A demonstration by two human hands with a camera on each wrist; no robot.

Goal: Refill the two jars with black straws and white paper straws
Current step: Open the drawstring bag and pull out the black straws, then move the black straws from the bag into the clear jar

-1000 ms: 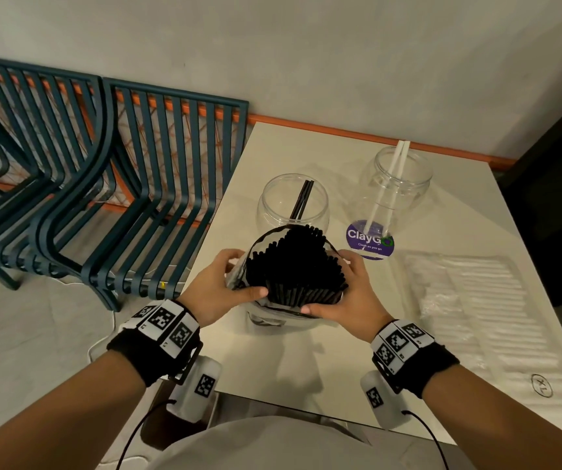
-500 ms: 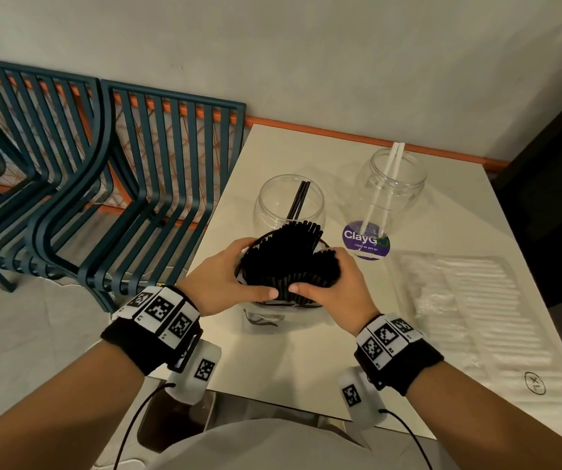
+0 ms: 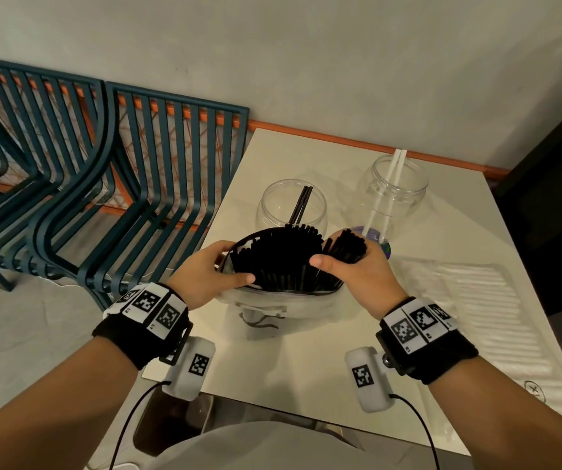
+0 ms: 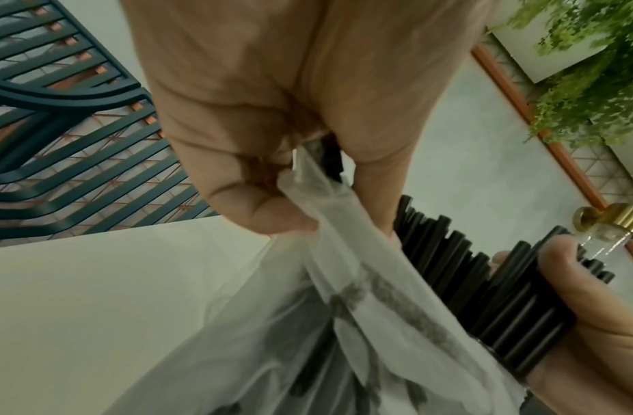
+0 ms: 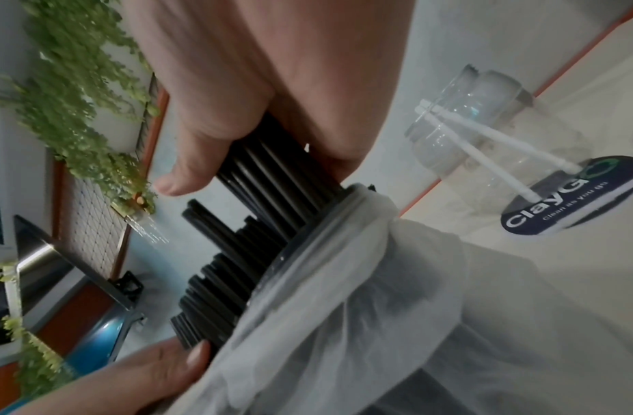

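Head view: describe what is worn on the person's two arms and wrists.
Both forearms are bare, with no sleeves. The left wrist and the right wrist each carry a black fabric wristband topped by white panels printed with black square codes. Under each hangs a white rounded camera unit bearing one such code, trailing a thin black cable.

Left hand (image 4: 272, 112) pinches the clear bag's (image 4: 343, 323) rim; right hand (image 4: 592, 323) grips black straws (image 4: 503, 294) at right.
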